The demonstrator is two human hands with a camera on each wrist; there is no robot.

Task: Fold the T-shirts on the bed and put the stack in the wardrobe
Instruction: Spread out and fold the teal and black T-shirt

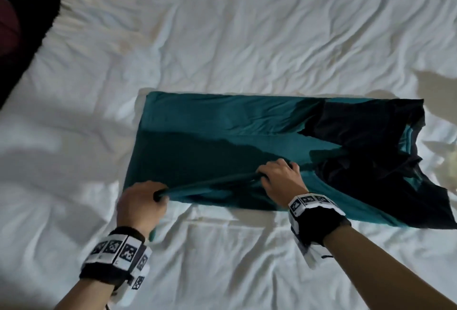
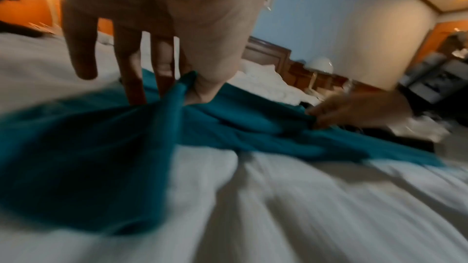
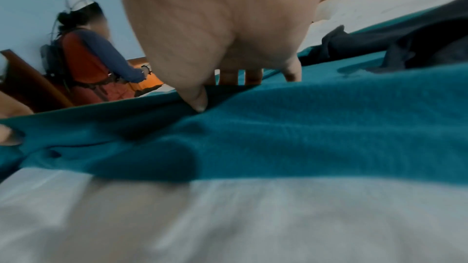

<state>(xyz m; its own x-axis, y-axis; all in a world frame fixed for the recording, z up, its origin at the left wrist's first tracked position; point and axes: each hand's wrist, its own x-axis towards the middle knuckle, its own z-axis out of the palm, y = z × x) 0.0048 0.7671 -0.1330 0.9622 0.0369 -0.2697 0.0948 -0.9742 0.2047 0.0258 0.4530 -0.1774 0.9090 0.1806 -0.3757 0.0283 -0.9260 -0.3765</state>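
Note:
A teal T-shirt [image 1: 210,131] with dark sleeves lies lengthwise across the white bed [image 1: 222,25], its far side folded in. My left hand [image 1: 146,201] pinches the near edge at the shirt's left end; in the left wrist view thumb and fingers grip a raised fold of the teal T-shirt [image 2: 177,95]. My right hand [image 1: 279,176] grips the same near edge further right, and the cloth is pulled taut between the two hands. In the right wrist view my right hand [image 3: 202,95] has its thumb over the teal T-shirt [image 3: 303,117] and its fingers behind the fold.
Rumpled white sheet surrounds the shirt on all sides. A dark shape [image 1: 22,25] lies off the bed's far left edge. A wooden headboard [image 2: 268,53] and a white lamp [image 2: 320,67] stand beyond the bed. Another person [image 3: 88,63] stands by the wall.

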